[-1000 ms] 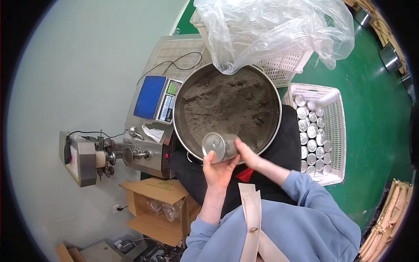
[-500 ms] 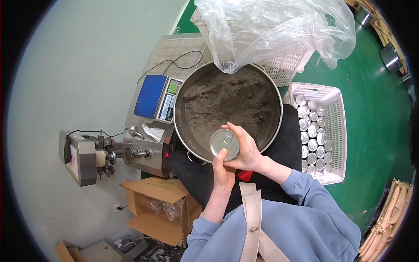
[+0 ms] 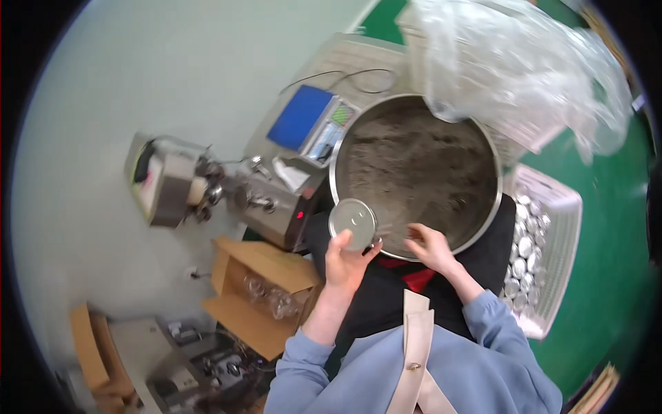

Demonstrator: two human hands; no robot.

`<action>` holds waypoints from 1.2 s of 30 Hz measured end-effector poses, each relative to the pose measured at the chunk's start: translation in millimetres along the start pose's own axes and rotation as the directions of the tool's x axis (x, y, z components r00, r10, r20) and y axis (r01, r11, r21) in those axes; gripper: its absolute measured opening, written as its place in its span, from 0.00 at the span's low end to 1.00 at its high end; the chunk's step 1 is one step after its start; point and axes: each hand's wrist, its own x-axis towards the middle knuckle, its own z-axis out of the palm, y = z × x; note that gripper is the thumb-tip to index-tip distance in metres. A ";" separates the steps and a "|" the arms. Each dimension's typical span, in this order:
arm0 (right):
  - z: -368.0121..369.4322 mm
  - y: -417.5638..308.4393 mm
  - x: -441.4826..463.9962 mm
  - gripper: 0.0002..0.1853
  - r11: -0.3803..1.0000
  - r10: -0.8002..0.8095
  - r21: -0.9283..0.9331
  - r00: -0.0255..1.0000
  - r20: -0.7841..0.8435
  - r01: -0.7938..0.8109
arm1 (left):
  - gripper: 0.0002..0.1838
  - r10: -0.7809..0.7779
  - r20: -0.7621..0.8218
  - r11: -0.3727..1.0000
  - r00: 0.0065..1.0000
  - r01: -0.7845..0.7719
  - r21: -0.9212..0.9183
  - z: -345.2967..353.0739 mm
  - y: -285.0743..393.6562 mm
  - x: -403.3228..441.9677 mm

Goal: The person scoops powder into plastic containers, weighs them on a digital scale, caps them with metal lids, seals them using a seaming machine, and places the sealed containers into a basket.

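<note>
My left hand [image 3: 345, 268] grips a round metal can [image 3: 353, 224] at the near left rim of the big steel pot [image 3: 498, 207]. The can's lid faces up towards me. My right hand [image 3: 433, 250] is apart from the can, over the pot's near rim, with thumb and fingers parted and nothing seen between them. Grey-brown powdery material [image 3: 420, 162] fills much of the pot.
Left of the pot lie a blue-topped scale [image 3: 301, 119] and a metal machine [image 3: 272, 210]. An open cardboard box [image 3: 265, 276] stands below. At right, a white basket [image 3: 562, 255] holds several cans [image 3: 525, 246]. Clear plastic sheeting [image 3: 503, 62] overhangs the pot's far edge.
My right hand has let go of the can and moved right. The can now stays in my left hand alone. The whole view has turned and shifted.
</note>
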 end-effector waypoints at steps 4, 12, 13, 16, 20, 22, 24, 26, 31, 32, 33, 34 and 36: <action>-10.9 29.1 -18.9 0.09 0.975 0.008 -0.221 1.000 0.014 -0.004 | 0.36 0.140 -0.304 0.979 0.942 -0.178 -0.100 -52.3 75.6 24.4; -4.0 38.6 -25.3 0.11 0.904 -0.068 -0.428 0.992 -0.103 0.018 | 0.57 0.233 -0.638 0.944 0.734 -0.328 -0.034 -211.4 190.6 93.3; -1.7 36.6 -25.6 0.10 0.895 -0.093 -0.445 0.991 -0.096 0.040 | 0.56 0.228 -0.668 0.937 0.709 -0.345 -0.047 -222.6 197.6 102.0; 4.0 35.1 -25.4 0.08 0.841 -0.136 -0.535 0.989 -0.065 0.080 | 0.54 0.231 -0.702 0.915 0.674 -0.395 -0.078 -239.7 209.9 118.1; 8.4 39.0 -23.2 0.09 0.811 -0.160 -0.578 0.984 -0.075 0.087 | 0.53 0.244 -0.682 0.900 0.690 -0.424 -0.106 -256.4 218.8 135.8; 9.8 33.0 -21.7 0.10 0.798 -0.167 -0.597 0.983 -0.081 0.086 | 0.53 0.263 -0.683 0.892 0.682 -0.442 -0.098 -256.0 219.5 143.2; 11.4 32.0 -21.2 0.11 0.787 -0.174 -0.612 0.981 -0.091 0.082 | 0.52 0.275 -0.683 0.888 0.676 -0.451 -0.088 -255.3 223.6 149.1; 13.7 37.3 -20.9 0.12 0.769 -0.173 -0.635 0.981 -0.089 0.078 | 0.52 0.290 -0.683 0.885 0.670 -0.460 -0.075 -253.6 228.4 154.9; 15.3 37.3 -20.5 0.12 0.750 -0.172 -0.659 0.980 -0.099 0.065 | 0.50 0.297 -0.734 0.867 0.611 -0.495 -0.062 -268.5 238.0 184.6; 15.5 38.4 -20.3 0.12 0.746 -0.170 -0.663 0.980 -0.099 0.062 | 0.50 0.308 -0.732 0.864 0.607 -0.501 -0.053 -268.5 238.2 185.9; 16.0 37.8 -20.4 0.12 0.745 -0.171 -0.664 0.980 -0.105 0.059 | 0.49 0.318 -0.732 0.860 0.603 -0.508 -0.044 -267.8 238.2 186.1; 16.2 38.7 -20.3 0.12 0.745 -0.169 -0.665 0.980 -0.106 0.056 | 0.49 0.322 -0.737 0.853 0.594 -0.519 -0.046 -267.5 237.9 186.1; 16.1 38.4 -20.2 0.12 0.744 -0.161 -0.666 0.981 -0.109 0.049 | 0.50 0.327 -0.747 0.841 0.579 -0.538 -0.049 -264.2 236.1 184.2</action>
